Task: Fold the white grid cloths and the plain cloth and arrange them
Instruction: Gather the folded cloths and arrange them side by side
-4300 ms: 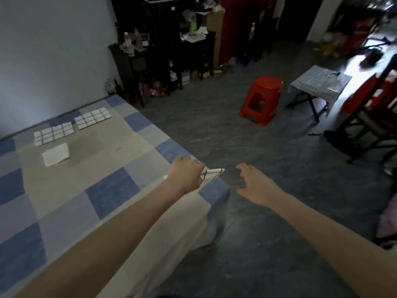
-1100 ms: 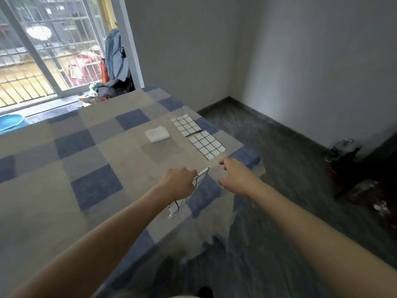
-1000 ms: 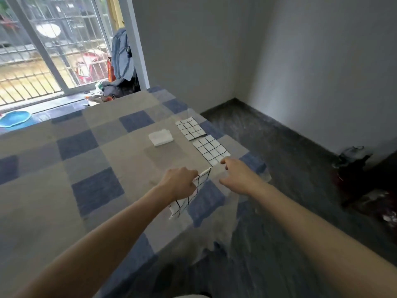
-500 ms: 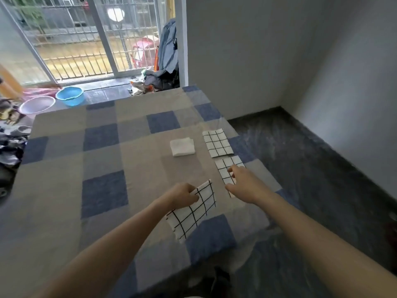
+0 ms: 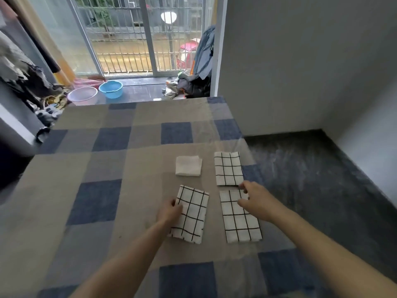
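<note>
**Four folded cloths on a checked bed cover, a hand at two of them**

Three white cloths with a black grid and one plain white cloth lie folded flat, forming a rough two-by-two block. The near right grid cloth (image 5: 240, 218) is the longest rectangle. The near left grid cloth (image 5: 190, 214) sits a little tilted, its top leaning toward 1 o'clock. The far grid cloth (image 5: 228, 168) lies at 12 o'clock from the near right one, a narrow gap between them. The plain cloth (image 5: 188, 165) is the smallest, a soft square at 12 o'clock from the near left grid cloth and at 9 o'clock from the far one.

They rest on a bed cover (image 5: 103, 190) of tan, grey and blue squares, toward its right edge. To the right is a dark floor (image 5: 318, 168) below grey walls. At 12 o'clock a barred glass door (image 5: 137, 39) stands, with a pink basin (image 5: 82, 95) and a blue basin (image 5: 111, 88) on the floor before it and dark clothing (image 5: 199, 69) hanging at the wall corner.

The left hand (image 5: 169, 211) lies at the left edge of the near left grid cloth, fingers curled on its border. The right hand (image 5: 255, 201) hovers over the top right corner of the near right grid cloth, fingers loosely bent and apart; whether they touch it I cannot tell.
</note>
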Available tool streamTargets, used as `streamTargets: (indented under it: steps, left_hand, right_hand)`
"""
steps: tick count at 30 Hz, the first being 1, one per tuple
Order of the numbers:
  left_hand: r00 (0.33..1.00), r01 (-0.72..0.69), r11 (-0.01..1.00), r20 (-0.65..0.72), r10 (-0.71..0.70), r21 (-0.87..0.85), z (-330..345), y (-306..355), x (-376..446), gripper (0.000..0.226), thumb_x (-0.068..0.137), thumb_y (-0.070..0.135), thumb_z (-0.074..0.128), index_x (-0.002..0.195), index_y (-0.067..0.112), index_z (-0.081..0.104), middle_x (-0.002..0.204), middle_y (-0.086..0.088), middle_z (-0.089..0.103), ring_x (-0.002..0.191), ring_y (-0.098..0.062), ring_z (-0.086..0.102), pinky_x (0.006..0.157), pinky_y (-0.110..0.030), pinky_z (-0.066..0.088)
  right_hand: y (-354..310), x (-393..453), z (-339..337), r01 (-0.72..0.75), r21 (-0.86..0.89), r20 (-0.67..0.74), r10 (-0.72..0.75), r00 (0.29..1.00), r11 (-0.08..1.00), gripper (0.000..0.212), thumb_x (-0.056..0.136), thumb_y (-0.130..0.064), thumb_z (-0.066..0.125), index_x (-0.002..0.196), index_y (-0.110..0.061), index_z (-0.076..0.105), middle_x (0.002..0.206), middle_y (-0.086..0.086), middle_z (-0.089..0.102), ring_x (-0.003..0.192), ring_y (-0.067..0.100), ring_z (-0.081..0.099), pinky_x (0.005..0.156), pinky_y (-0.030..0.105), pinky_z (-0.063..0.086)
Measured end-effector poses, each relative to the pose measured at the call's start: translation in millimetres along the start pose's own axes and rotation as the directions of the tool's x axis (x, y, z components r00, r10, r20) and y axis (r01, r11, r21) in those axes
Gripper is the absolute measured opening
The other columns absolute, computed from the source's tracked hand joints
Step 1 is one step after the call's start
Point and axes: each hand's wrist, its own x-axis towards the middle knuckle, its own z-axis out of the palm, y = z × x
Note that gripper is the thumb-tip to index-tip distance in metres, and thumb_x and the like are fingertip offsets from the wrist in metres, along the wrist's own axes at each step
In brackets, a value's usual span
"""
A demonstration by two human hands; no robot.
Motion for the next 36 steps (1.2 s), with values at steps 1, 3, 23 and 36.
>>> streamTargets:
  steps: [1,3,23,36]
  left_hand:
    - [1.000,0.026,0.999,-0.005,-0.027,-0.039,1.1,-1.3,4.8,0.038,0.062,0.036,0.052,0.093,0.024,0.070,0.091,0.000,0.072,0.090,-0.023,0.065,0.088,-0.041,0.054]
    - [0.997,0.076,0.985,0.006,-0.076,-0.158,4.0,-9.4,18.9,0.034,0.056,0.034,0.056,0.086,0.026,0.072,0.088,0.000,0.074,0.090,-0.024,0.068,0.088,-0.046,0.055]
    - [0.935,-0.307,0.719,0.059,0.349,0.623,1.3,31.5,-48.2,0.050,0.080,0.017,0.057,0.129,0.019,0.048,0.134,-0.001,0.037,0.117,-0.024,0.047,0.092,-0.033,0.045]
    - [0.822,-0.495,0.395,0.269,0.503,0.774,26.3,25.7,-38.3,0.068,0.089,0.043,0.016,0.155,0.025,0.007,0.161,0.003,-0.017,0.148,-0.020,-0.016,0.121,-0.041,-0.001]
  right_hand:
    - [-1.0,7.3,-1.3,0.017,-0.003,0.008,-0.017,1.000,1.000,0.051,0.089,-0.031,0.057,0.137,-0.019,0.043,0.135,0.002,0.047,0.113,0.017,0.052,0.095,0.033,0.046]
    - [-4.8,21.3,-2.3,0.050,0.004,0.018,-0.050,0.999,0.999,0.051,0.088,-0.030,0.058,0.136,-0.019,0.044,0.136,0.004,0.047,0.116,0.018,0.051,0.097,0.033,0.046]
    - [-12.5,64.7,14.8,0.227,-0.010,0.134,-0.224,0.965,0.974,0.051,0.085,-0.033,0.056,0.133,-0.021,0.046,0.134,0.002,0.049,0.116,0.017,0.050,0.097,0.037,0.047]
    - [0.8,68.3,51.1,0.177,-0.085,0.210,-0.156,0.965,0.980,0.053,0.089,-0.036,0.057,0.137,-0.020,0.042,0.138,0.003,0.044,0.122,0.019,0.048,0.100,0.037,0.044]
